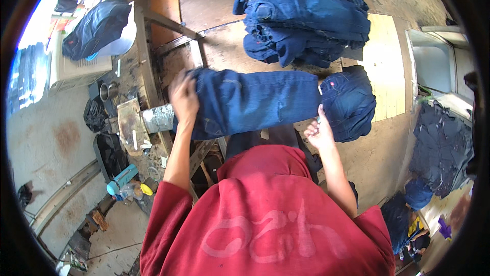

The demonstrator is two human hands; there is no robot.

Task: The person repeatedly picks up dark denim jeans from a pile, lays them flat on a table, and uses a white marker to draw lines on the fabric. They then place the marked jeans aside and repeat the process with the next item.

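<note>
A pair of blue jeans (260, 100) stretches sideways in front of me, with its wide end on the left and one leg reaching right. At that wide end is a grey, worn, rounded support (158, 118), partly covered by the denim. My left hand (184, 97) is closed on the jeans' left edge, its fingertips a little blurred. By the leg's right end, my right hand (320, 130) is closed, pinching a small pale stick (319, 119) whose kind I cannot make out. Just beyond it sits a bundle of folded jeans (349, 102).
A tall heap of jeans (306, 16) lies ahead. To the left, a wooden bench (133, 123) carries a metal cup (108, 91) and white sticks. A turquoise bottle (121, 179) is at lower left. Dark cloth (441, 146) is spread at the right.
</note>
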